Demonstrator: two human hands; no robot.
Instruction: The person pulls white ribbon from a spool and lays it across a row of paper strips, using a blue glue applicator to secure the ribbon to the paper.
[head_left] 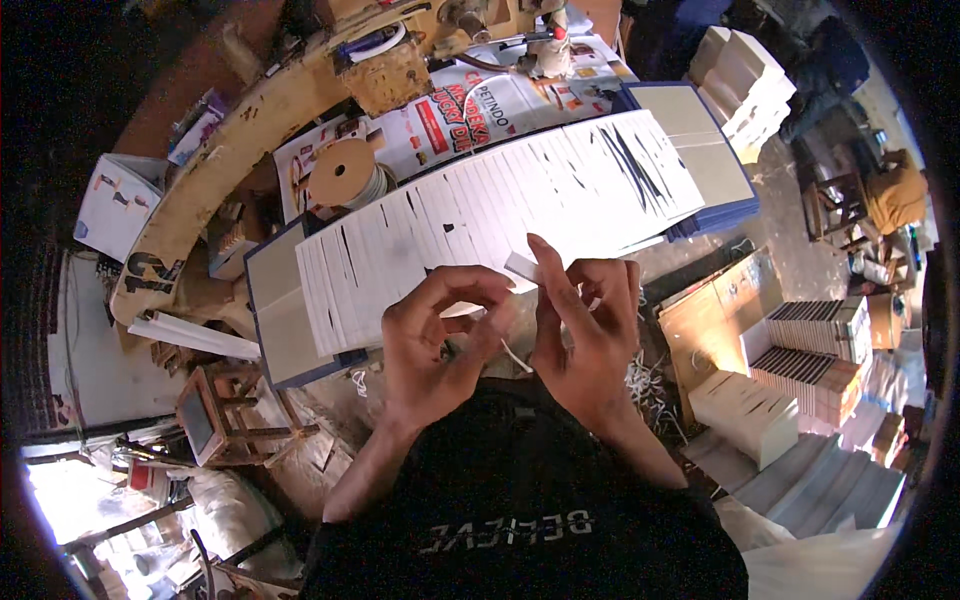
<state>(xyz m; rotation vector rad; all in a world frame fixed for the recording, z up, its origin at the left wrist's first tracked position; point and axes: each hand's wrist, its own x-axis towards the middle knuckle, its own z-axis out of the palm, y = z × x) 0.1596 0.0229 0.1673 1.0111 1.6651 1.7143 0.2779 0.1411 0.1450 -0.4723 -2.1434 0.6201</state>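
Observation:
Both my hands are raised in front of my chest, over the near edge of a long row of white paper sheets or strips (480, 210) with black marks. My right hand (590, 335) has its fingers pinched together, with a small flat white piece (522, 266) at the fingertips. My left hand (445, 335) is curled, thumb and forefinger brought close; whatever lies between them is too blurred to tell. A thin pale cord (515, 355) shows between the two hands. Grey boards with dark blue edges (283, 300) lie beneath the white row, sticking out at both ends.
Behind the row stands a spool (343, 172) on a printed sheet (400, 140). A curved, worn machine arm (250, 120) arches over the far left. Stacked paper blocks (745, 415) and a cardboard sheet (720, 310) are at right. A wooden stool (235, 415) stands at lower left.

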